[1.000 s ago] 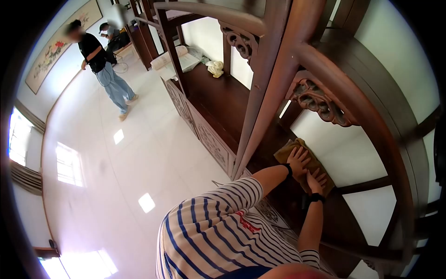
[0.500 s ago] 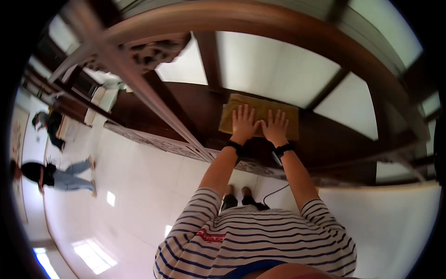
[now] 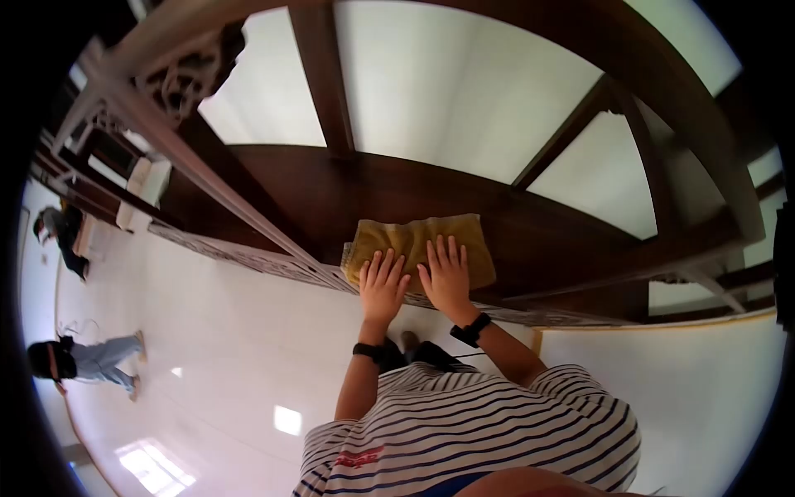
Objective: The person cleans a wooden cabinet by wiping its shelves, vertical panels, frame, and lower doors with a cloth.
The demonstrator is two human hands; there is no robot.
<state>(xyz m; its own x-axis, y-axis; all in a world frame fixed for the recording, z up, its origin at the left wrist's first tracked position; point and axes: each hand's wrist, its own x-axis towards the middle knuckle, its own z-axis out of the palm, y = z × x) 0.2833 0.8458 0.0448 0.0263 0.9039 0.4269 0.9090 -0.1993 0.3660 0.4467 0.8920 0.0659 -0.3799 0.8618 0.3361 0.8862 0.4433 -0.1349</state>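
A mustard-yellow cloth (image 3: 421,236) lies spread on the dark wooden shelf (image 3: 397,182), close to its front edge. My left hand (image 3: 383,290) rests flat on the cloth's near left part, fingers stretched out. Beside it, my right hand (image 3: 447,273) presses flat on the middle of the cloth with its fingers a little apart. A black band sits on each wrist. The cloth's left end reaches the carved front edge of the shelf.
A slanting wooden post (image 3: 207,178) rises left of my hands, and a curved wooden rail (image 3: 662,62) arches overhead. Carved openwork (image 3: 178,83) fills the upper left corner. Two people (image 3: 99,360) (image 3: 62,236) are on the pale tiled floor (image 3: 232,331) at left.
Both my hands and the cloth have come back toward my body, to the shelf's front edge. The camera view has shifted too. Both hands stay flat on the cloth.
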